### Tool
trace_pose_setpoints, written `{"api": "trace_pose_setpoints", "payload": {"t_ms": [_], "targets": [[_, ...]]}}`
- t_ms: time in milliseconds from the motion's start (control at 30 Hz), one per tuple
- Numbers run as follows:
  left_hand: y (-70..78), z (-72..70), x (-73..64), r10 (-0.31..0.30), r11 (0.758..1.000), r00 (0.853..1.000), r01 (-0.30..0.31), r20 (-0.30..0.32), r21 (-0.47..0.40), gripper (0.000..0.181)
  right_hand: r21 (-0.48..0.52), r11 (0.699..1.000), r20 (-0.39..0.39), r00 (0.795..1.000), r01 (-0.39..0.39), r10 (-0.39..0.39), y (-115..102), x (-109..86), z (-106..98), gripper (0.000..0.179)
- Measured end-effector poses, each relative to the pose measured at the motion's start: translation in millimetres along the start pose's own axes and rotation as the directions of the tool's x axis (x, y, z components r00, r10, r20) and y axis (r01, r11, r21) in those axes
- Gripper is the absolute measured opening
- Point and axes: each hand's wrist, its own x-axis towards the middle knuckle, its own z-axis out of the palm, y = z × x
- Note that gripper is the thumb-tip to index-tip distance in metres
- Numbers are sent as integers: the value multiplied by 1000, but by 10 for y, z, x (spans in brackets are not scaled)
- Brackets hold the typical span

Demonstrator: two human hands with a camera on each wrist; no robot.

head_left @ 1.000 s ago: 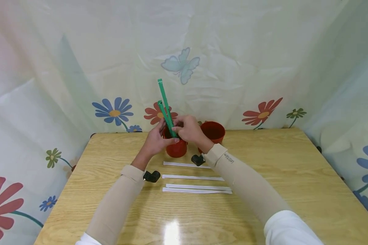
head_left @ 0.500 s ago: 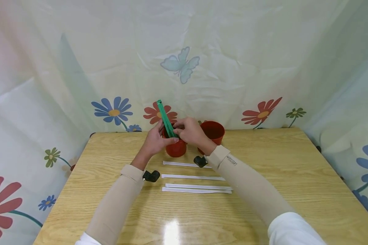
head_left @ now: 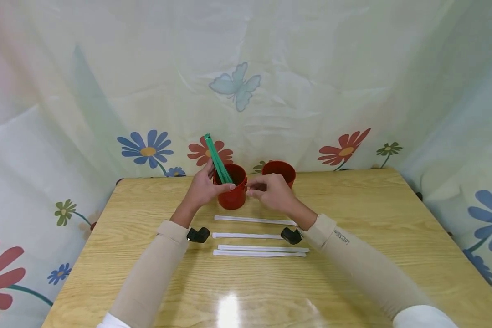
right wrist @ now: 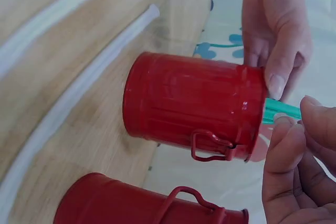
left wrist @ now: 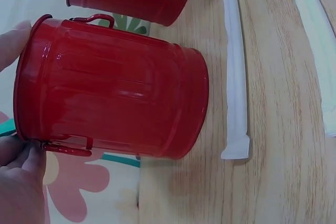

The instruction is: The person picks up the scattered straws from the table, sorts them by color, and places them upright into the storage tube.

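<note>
A small red metal bucket (head_left: 232, 199) with side handles stands at the table's back edge. Green-wrapped straws (head_left: 216, 157) lean out of it towards the back left; their exact number is unclear. My left hand (head_left: 200, 187) holds the bucket at its rim, thumb over the near side and fingers round the outer side. Just right of the bucket is my right hand (head_left: 274, 191), its fingers loosely curled with nothing between them. In the right wrist view that hand's fingertips (right wrist: 286, 129) appear in front of the bucket's mouth.
Behind the right hand stands a second red bucket (right wrist: 121, 203). Several white paper-wrapped straws (head_left: 254, 220) lie roughly parallel on the wooden table (head_left: 168, 278) in front. A flowered curtain (head_left: 352, 91) rises behind the table.
The longer-standing green straw has sunk into the bucket, level with the others. My right hand has released it and drawn back to the right. The left hand stays at the rim.
</note>
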Motion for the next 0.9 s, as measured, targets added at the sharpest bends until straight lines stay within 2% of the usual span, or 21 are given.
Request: {"api": "trace_pose_setpoints", "payload": {"t_ms": [167,267,367,433,600,733,900], "targets": [[5,-40,-84,-46,997,999,48,-24,55,99,28,999,-8,999,33,-33,46,-178,-54,17],[12,-55,-153,-64,994,996,69,-54,85,102,46,999,4,1000,15,-15,95,-286,-89,16],[15,-42,-217,-62,995,993,70,-104,68,108,53,998,20,1000,-18,17,154,-389,-114,15],[28,-10,-253,-41,998,989,47,-142,34,110,51,998,27,999,-34,32,193,-455,-131,14],[111,133,-294,93,993,976,-106,-198,-59,106,27,1000,51,999,-15,13,305,-609,-163,13],[214,271,-312,158,976,970,-182,-184,-117,102,10,1000,66,998,-16,15,363,-725,-166,13],[310,472,-329,189,964,974,-208,-126,-167,99,-16,1000,95,995,-20,22,438,-844,-154,14]]}}
